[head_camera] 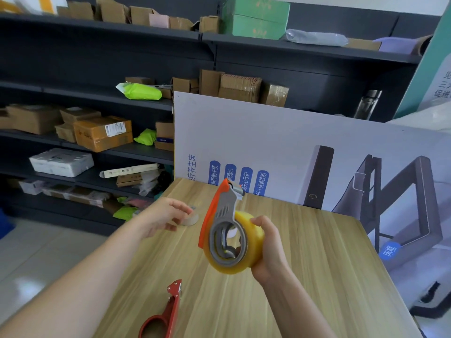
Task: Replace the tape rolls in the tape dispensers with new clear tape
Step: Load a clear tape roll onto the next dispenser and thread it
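My right hand point(267, 247) grips a full roll of yellowish clear tape point(249, 254) that sits on the grey hub of an orange and grey tape dispenser point(220, 213). The dispenser is held above the wooden table point(305, 276) with its cutter end pointing up. My left hand point(162, 217) hovers over the far left part of the table, fingers loosely curled next to a small used cardboard tape core point(191, 220); whether it touches the core I cannot tell. A red tape dispenser point(166, 313) with no roll on it lies near the front edge.
A large white printed board point(280, 147) leans upright along the table's far edge. Dark shelving point(97, 98) with cardboard boxes and green packets stands behind and to the left. Pale floor point(36, 252) shows left of the table.
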Available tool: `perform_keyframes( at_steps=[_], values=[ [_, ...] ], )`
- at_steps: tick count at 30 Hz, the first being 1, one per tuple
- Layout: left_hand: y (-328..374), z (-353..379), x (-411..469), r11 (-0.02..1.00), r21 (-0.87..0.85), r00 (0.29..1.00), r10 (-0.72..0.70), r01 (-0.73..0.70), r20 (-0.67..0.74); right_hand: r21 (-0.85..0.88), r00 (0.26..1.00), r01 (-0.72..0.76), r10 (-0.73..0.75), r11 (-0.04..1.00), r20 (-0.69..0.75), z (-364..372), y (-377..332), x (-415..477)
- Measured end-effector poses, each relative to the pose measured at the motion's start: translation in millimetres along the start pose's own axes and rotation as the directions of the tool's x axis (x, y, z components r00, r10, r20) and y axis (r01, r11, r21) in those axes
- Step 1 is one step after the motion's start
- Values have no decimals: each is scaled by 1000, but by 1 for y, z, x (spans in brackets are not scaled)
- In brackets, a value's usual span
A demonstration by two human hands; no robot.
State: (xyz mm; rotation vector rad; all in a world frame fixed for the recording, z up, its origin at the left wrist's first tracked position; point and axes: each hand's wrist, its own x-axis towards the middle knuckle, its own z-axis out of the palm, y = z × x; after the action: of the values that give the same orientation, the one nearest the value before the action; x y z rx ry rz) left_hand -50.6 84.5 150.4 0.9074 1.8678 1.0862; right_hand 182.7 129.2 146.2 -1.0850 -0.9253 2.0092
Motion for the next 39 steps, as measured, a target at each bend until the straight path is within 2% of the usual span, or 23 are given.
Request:
perform_keyframes(
  at_steps=[5, 9, 13, 19, 27, 30, 34, 39],
  values=[
    [-20, 16, -5, 964, -255, 994, -49, 74, 102, 38, 1000, 9, -8, 999, -9, 5, -1, 5],
    [-31, 25, -8, 938, -333, 977, -22, 93, 213, 52, 1000, 13, -12, 999, -16, 7, -1, 6],
    [-34, 36, -16, 908, -409, 969, 14, 92, 248, 46, 1000, 14, -13, 999, -20, 8, 0, 7],
    [-46, 51, -28, 837, -535, 983, -12, 111, 185, 25, 1000, 23, -22, 999, -20, 9, 0, 6],
    [-61, 89, -56, 680, -718, 984, -172, 148, 41, -42, 999, -34, 34, 999, -5, 2, 9, -1],
    [-61, 115, -72, 548, -822, 974, -226, 157, 36, -33, 999, -47, 47, 998, 2, -8, 10, -5],
    [-67, 145, -86, 354, -932, 952, -305, 82, -32, -35, 996, -81, 82, 996, 18, -17, 17, -9],
    [-77, 161, -106, 415, -910, 917, -364, 5, -161, -43, 990, -136, 137, 990, 20, -26, 31, -17]
  ],
)
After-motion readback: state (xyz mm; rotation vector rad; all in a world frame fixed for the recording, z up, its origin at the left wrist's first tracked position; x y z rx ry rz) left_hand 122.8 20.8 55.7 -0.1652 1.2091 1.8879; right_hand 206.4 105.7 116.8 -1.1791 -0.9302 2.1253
